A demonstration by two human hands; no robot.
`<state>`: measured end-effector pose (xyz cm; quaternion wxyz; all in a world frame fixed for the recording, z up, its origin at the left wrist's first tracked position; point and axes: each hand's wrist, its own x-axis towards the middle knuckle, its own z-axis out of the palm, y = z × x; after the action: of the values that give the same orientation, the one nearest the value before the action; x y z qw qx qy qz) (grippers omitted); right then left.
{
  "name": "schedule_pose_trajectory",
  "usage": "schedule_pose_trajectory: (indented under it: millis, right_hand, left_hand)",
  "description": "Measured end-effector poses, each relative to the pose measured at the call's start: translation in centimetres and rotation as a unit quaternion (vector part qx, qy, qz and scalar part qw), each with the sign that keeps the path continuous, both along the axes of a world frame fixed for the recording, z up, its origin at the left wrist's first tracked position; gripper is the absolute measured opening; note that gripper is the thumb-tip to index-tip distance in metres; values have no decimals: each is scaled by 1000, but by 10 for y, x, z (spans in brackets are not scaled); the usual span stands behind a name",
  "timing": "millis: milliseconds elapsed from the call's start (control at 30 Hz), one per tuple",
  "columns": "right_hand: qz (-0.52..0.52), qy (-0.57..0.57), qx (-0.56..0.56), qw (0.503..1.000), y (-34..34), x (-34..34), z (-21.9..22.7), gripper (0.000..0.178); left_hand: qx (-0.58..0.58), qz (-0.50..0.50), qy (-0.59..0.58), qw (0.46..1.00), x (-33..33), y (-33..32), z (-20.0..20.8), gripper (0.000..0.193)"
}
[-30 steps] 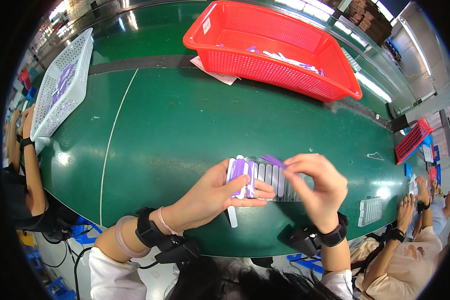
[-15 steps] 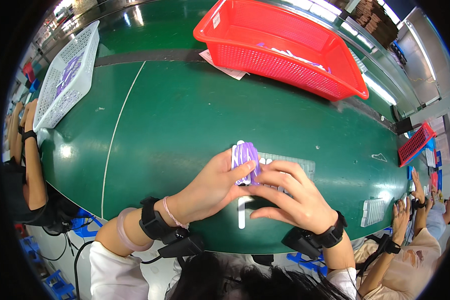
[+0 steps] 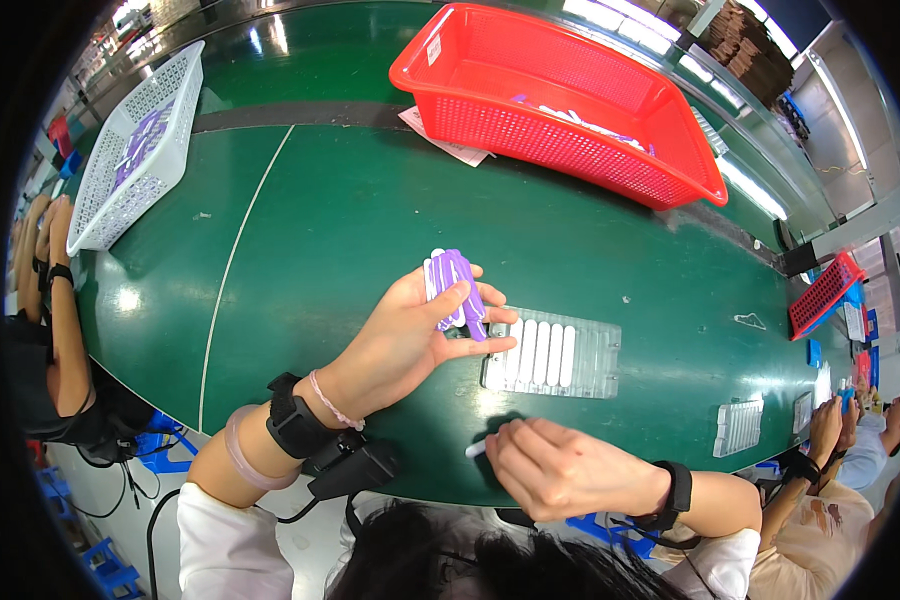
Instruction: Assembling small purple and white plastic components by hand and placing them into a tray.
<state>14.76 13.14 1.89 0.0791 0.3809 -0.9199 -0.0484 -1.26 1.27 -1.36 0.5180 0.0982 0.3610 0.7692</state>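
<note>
Hands apart. Left hand (image 3: 410,330) clamps the purple-and-white stick bundle (image 3: 452,285), at 10 o'clock from the clear tray (image 3: 596,365). Right hand (image 3: 555,470), at the bundle 0.5 s ago, is now at the tray's 6 o'clock, fingers closed on 1 loose white stick (image 3: 475,450). Consequence: left hand alone supports the bundle; tray mostly unobstructed.

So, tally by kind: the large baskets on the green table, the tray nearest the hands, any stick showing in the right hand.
Large red perforated basket: 1
Large white perforated basket: 1
Clear slotted tray: 1
White stick in the right hand: 1
Total: 4
</note>
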Motion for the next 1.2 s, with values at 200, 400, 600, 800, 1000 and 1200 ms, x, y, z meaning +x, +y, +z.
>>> schedule_pose_trajectory:
  millis: [200, 400, 600, 800, 1000, 1200]
  right_hand:
    - [-355, -292, -667, 586, 19, 0, 10, 16]
    - [-354, -341, -700, 518, 26, 4, 16, 18]
    - [-342, -260, -672, 604, 33, 5, 15, 20]
    - [-349, 32, -273, 896, 57, -2, 16, 27]
    - [-131, -20, -137, 982, 78, -5, 15, 22]
    - [-182, -25, -48, 982, 72, 6, 8, 29]
  left_hand:
    - [-6, 4, 14, 1000, -1, -1, -3, 21]
    - [-12, -14, 21, 1000, 0, 1, 1, 23]
    - [-24, -21, 29, 999, -1, 2, 1, 24]
    - [-31, -43, 39, 998, 1, -1, 6, 25]
    - [-36, -58, 25, 997, 1, -1, 6, 26]
    - [-30, -83, 16, 996, 5, -4, 8, 25]
